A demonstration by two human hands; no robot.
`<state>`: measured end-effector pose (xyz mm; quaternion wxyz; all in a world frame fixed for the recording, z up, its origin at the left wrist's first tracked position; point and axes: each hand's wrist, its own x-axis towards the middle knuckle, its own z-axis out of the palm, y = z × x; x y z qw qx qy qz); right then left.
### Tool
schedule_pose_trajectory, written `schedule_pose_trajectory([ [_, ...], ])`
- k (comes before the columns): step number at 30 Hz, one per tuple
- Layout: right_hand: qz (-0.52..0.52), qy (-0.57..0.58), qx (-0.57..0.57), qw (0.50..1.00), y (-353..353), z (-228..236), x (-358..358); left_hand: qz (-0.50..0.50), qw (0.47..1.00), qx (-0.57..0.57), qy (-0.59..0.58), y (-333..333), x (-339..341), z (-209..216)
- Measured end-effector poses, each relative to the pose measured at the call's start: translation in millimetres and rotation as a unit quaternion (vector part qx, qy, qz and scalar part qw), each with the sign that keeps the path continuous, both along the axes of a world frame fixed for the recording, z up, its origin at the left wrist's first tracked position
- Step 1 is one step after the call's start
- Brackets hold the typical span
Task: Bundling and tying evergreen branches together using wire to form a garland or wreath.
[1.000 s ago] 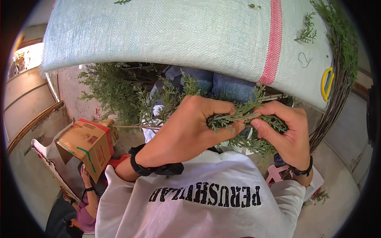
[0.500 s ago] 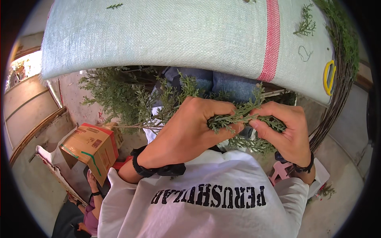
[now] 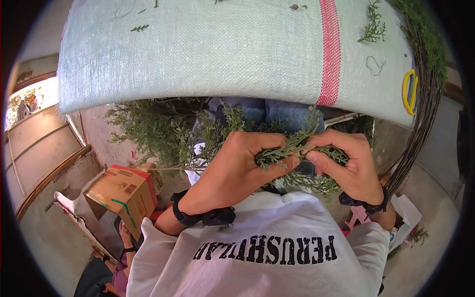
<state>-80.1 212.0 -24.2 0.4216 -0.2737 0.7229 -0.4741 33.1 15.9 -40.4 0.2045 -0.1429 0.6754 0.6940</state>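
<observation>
My left hand is closed around a green evergreen sprig with scaly leaves, thumb against index finger. Close to its right, my right hand pinches the same greenery between thumb and forefinger, the fingertips of both hands nearly meeting. More foliage pokes out below the right hand. Long leafy branches spread to the left, over and beside my jeans. My other fingers are curled inward and partly hidden by the leaves.
A table covered with white woven sacking lies ahead, with a yellow-handled tool and a loose sprig on it. Bundled stems hang past its right edge. A cardboard box stands left, near another person's arm.
The whole view has shifted slightly, so the table edge sits lower. Both hands keep their grip on the sprig, and the fingertips look a little closer together.
</observation>
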Motion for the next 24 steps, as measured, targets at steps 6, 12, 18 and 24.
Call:
schedule_pose_trajectory([
  [6,-0.013,-0.015,-0.004,1.0,-1.1,-0.2,1.2,0.014,1.0,-0.005,-0.001,0.8,2.5,-2.9],
  [12,-0.024,-0.036,-0.015,0.999,-1.1,-7.5,5.0,0.002,1.0,-0.022,0.008,-1.5,1.7,-3.7],
  [18,-0.062,-0.042,-0.016,0.997,-3.0,-12.4,10.0,0.027,0.999,-0.009,-0.027,-2.4,0.7,-1.4],
  [24,-0.057,-0.027,-0.019,0.998,-5.1,-14.1,10.6,0.008,0.999,-0.024,-0.023,-4.3,3.3,-6.3],
])
